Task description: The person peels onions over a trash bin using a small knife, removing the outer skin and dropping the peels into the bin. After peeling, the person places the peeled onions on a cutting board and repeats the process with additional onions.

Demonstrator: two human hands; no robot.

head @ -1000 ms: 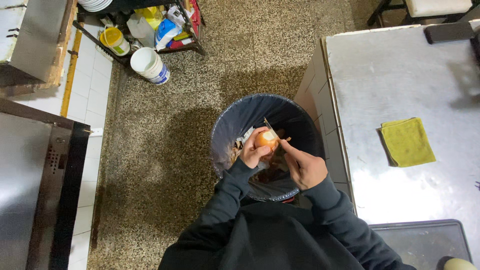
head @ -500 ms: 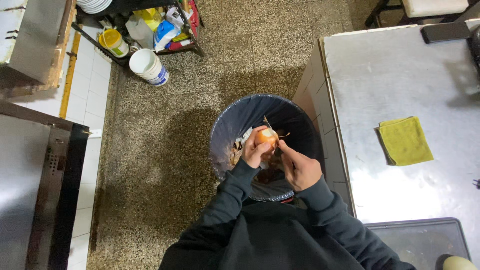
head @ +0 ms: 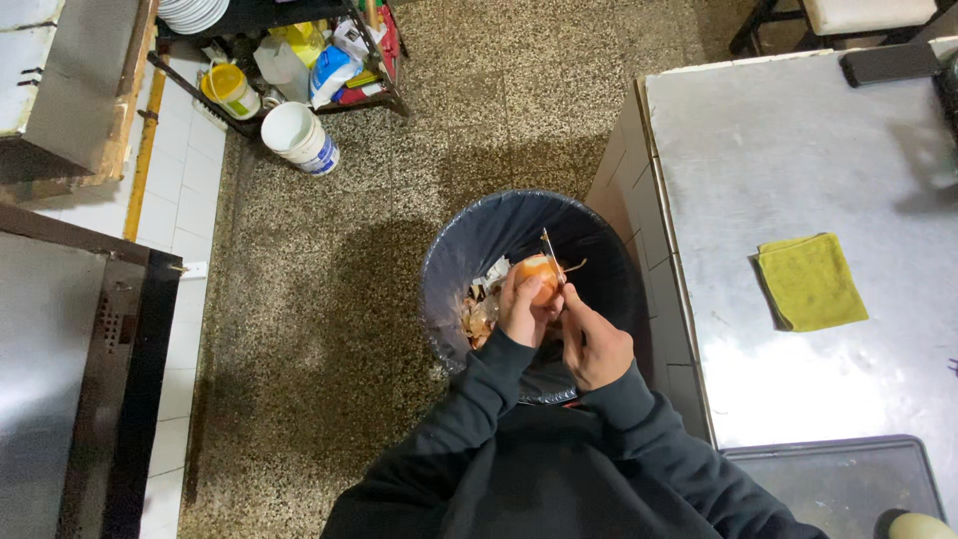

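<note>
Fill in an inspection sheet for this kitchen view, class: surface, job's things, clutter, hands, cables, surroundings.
Surface: steel table, bare apart from a yellow cloth.
Job's things: onion and knife held over a black-lined bin with peelings inside.
Clutter: white bucket, bottles and bags on a low rack.
Hands: left hand grips the onion; right hand holds the knife.
Cables: nothing seen.
Surroundings: speckled floor, dark tray, chair.

Left hand (head: 521, 304) gripping onion (head: 539, 273), right hand (head: 596, 344) gripping knife (head: 550, 255), over bin (head: 469, 245)
</note>
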